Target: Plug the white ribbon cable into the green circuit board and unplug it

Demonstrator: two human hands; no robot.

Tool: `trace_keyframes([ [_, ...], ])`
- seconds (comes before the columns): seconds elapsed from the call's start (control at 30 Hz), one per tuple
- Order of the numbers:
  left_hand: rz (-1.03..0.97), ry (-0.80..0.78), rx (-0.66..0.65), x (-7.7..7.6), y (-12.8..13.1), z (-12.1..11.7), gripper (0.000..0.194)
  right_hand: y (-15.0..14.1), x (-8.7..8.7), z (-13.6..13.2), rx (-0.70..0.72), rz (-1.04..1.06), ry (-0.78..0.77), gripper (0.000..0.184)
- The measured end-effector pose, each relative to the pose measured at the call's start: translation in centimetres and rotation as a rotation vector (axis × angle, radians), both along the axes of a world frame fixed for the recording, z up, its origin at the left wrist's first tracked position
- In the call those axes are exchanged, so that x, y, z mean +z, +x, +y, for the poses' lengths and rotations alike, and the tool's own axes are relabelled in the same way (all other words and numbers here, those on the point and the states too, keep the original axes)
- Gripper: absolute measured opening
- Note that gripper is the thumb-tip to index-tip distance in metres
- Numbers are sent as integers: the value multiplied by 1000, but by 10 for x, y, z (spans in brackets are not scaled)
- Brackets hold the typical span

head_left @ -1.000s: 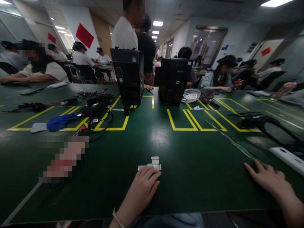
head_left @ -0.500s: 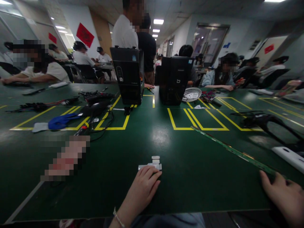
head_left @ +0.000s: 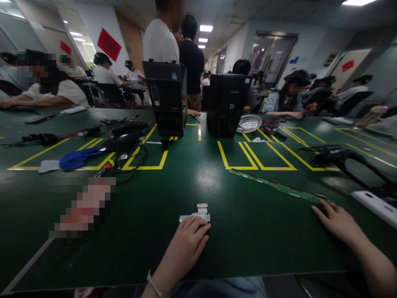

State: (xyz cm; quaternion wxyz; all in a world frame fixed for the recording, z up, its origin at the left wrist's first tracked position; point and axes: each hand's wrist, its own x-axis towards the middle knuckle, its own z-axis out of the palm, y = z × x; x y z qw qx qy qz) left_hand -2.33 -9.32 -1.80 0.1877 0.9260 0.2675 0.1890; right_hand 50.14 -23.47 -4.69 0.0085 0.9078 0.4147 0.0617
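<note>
My left hand (head_left: 192, 238) rests on the green tabletop, fingers close together and curled over a small silver-white flat cable with connectors (head_left: 202, 210). The fingers hide the cable's near part. On the right, a long, narrow green circuit board (head_left: 273, 185) lies slantwise on the table. My right hand (head_left: 338, 219) is at its near right end, with the fingertips touching the edge and the thumb stretched out to the left. These right fingers look extended and spread, not wrapped around the board.
Two black computer cases (head_left: 167, 99) stand ahead. To the left lie a blue glove (head_left: 77, 158), tangled cables (head_left: 124, 126) and a blurred-out item (head_left: 85, 207). At right are a white power strip (head_left: 374, 207) and a black frame (head_left: 347, 156). A white basket (head_left: 249, 123) and several people are farther back.
My right hand has moved left and away from me, and the circuit board has shifted left with it. The right fingers now show more fully. My left hand stays over the flat cable.
</note>
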Motion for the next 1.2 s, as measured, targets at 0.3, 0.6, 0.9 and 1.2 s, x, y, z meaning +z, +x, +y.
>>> trace_keyframes([
  [0.3,12,-2,2,1,1,-1,32,-66,5,65,334,-32,12,68],
  [0.6,-2,10,-5,0,0,-2,31,-167,20,108,747,126,163,56],
  [0.9,-3,6,-13,5,0,-2,29,-223,24,134,892,187,128,58],
  [1.2,-24,-10,-23,3,0,-1,30,-215,60,160,986,128,135,40],
])
